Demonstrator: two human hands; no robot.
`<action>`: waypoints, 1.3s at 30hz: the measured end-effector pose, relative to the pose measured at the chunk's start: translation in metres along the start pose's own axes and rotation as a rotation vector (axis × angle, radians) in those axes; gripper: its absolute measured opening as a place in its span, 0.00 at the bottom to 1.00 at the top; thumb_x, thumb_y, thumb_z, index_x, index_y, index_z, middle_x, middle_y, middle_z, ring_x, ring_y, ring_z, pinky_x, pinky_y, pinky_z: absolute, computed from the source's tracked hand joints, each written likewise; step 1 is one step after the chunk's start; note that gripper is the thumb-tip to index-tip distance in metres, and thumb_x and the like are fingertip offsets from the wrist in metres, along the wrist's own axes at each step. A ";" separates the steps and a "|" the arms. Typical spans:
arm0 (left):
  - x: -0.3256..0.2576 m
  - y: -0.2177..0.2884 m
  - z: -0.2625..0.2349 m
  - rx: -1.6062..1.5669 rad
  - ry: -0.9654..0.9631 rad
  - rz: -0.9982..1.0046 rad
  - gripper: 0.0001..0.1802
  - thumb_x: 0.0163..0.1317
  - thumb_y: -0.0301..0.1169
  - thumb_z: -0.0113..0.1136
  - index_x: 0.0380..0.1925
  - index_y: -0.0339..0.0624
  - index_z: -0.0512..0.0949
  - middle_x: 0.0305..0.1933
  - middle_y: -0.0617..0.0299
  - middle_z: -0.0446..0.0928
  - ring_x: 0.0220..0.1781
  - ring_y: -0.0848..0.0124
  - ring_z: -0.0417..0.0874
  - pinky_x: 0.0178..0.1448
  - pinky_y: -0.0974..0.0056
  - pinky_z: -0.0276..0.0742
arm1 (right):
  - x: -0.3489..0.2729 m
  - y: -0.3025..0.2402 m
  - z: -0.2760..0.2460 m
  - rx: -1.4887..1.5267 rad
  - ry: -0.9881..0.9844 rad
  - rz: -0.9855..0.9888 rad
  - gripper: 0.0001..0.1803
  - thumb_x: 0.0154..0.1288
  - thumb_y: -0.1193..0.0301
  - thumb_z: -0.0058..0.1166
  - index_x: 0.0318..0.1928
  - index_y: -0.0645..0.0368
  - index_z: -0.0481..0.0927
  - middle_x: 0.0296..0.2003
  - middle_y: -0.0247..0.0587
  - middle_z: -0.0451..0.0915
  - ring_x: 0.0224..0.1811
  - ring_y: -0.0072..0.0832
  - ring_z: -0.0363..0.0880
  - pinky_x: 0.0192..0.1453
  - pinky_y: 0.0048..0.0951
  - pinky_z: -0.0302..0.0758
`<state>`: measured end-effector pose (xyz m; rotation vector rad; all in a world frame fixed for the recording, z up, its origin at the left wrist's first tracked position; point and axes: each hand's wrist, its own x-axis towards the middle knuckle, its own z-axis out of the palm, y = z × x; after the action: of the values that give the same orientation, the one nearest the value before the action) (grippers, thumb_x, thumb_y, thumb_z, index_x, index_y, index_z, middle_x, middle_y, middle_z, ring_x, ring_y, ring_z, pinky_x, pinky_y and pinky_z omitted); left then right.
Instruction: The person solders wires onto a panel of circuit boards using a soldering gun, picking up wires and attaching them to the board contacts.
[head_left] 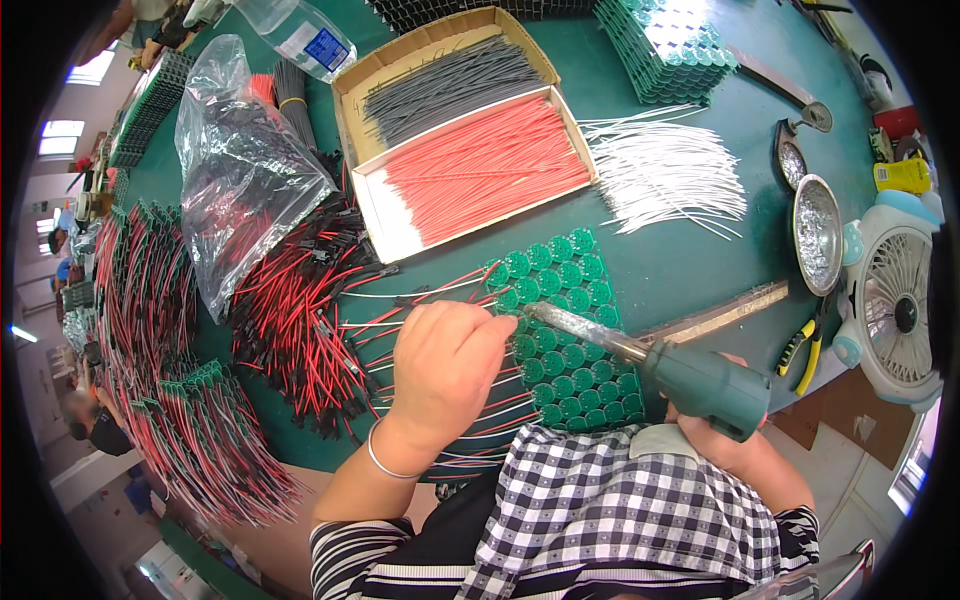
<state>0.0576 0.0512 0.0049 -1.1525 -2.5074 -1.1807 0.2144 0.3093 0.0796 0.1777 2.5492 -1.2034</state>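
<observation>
In the head view, the left hand (450,365) is closed, fingertips pinched at the left edge of the panel of round green boards (580,368); whether a wire is caught between them I cannot tell, but the pinch seems meant to steady something there. The right hand (715,435) grips the soldering iron (708,388) by its thick green handle, the barrel slanting across the panel so the tip comes near the left fingertips. The panel lies flat on the counter (690,265) before the person, probably for easy reach by both hands. Attached-looking wires (508,408) trail leftward, likely keeping the boards uncovered. Red wires (485,165) lie roughly parallel in a box, perhaps for easy picking; white wires (665,170) spread beside it.
</observation>
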 end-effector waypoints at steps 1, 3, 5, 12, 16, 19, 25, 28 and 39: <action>0.000 0.000 0.000 0.003 -0.004 -0.002 0.12 0.41 0.18 0.66 0.30 0.41 0.80 0.28 0.62 0.75 0.29 0.64 0.75 0.34 0.61 0.68 | 0.004 -0.001 0.001 0.001 -0.001 0.000 0.17 0.51 0.77 0.60 0.45 0.57 0.80 0.47 0.42 0.80 0.53 0.41 0.73 0.59 0.40 0.68; 0.001 0.001 0.000 0.006 -0.008 -0.004 0.12 0.41 0.18 0.66 0.30 0.40 0.80 0.28 0.62 0.75 0.30 0.64 0.75 0.34 0.61 0.68 | 0.017 -0.006 0.004 -0.121 0.147 -0.230 0.06 0.53 0.81 0.49 0.32 0.60 0.78 0.24 0.38 0.77 0.21 0.30 0.77 0.28 0.30 0.75; 0.000 -0.001 0.000 0.003 -0.009 -0.001 0.13 0.41 0.18 0.66 0.30 0.40 0.80 0.28 0.61 0.75 0.30 0.63 0.76 0.34 0.61 0.69 | 0.018 -0.010 0.008 -0.104 0.163 -0.206 0.06 0.53 0.81 0.50 0.31 0.60 0.78 0.23 0.38 0.77 0.22 0.30 0.77 0.28 0.31 0.75; 0.001 -0.001 0.001 0.008 -0.004 0.008 0.13 0.40 0.18 0.66 0.30 0.40 0.80 0.28 0.61 0.74 0.30 0.63 0.76 0.34 0.61 0.69 | 0.013 -0.012 0.009 -0.116 0.200 -0.195 0.05 0.54 0.79 0.50 0.32 0.61 0.78 0.23 0.39 0.78 0.23 0.30 0.77 0.33 0.31 0.75; 0.002 -0.001 0.000 0.006 -0.016 0.003 0.13 0.41 0.18 0.66 0.30 0.40 0.80 0.28 0.61 0.74 0.30 0.63 0.76 0.35 0.61 0.70 | 0.006 -0.005 -0.005 -0.143 0.057 -0.135 0.13 0.51 0.78 0.58 0.41 0.58 0.81 0.41 0.41 0.82 0.46 0.41 0.77 0.52 0.38 0.72; 0.002 -0.001 0.000 0.006 -0.011 0.003 0.13 0.41 0.18 0.66 0.30 0.40 0.80 0.28 0.61 0.74 0.30 0.63 0.76 0.35 0.61 0.70 | 0.005 -0.010 -0.006 0.073 0.036 -0.038 0.12 0.52 0.77 0.57 0.40 0.58 0.81 0.37 0.40 0.82 0.43 0.41 0.78 0.50 0.39 0.71; 0.001 -0.001 0.001 -0.041 0.035 -0.047 0.13 0.42 0.17 0.66 0.30 0.40 0.80 0.28 0.60 0.74 0.30 0.63 0.76 0.34 0.61 0.71 | 0.008 -0.014 -0.007 0.059 0.044 0.027 0.12 0.53 0.76 0.58 0.41 0.58 0.81 0.37 0.40 0.82 0.45 0.41 0.78 0.53 0.39 0.70; 0.002 -0.002 0.001 -0.027 0.024 -0.039 0.13 0.42 0.17 0.66 0.30 0.40 0.80 0.28 0.60 0.74 0.30 0.63 0.76 0.33 0.62 0.72 | 0.006 -0.011 -0.002 0.096 0.082 0.014 0.14 0.53 0.76 0.59 0.43 0.58 0.80 0.42 0.41 0.82 0.48 0.41 0.77 0.55 0.38 0.70; 0.002 -0.003 0.001 -0.022 -0.001 -0.040 0.12 0.42 0.17 0.65 0.30 0.40 0.80 0.28 0.61 0.74 0.30 0.63 0.76 0.34 0.62 0.72 | 0.010 -0.012 -0.001 -0.061 0.031 -0.102 0.18 0.48 0.77 0.61 0.44 0.57 0.81 0.46 0.42 0.81 0.51 0.41 0.75 0.57 0.39 0.70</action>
<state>0.0540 0.0515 0.0032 -1.1135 -2.5361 -1.2202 0.2015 0.3025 0.0853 0.0534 2.6471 -1.1659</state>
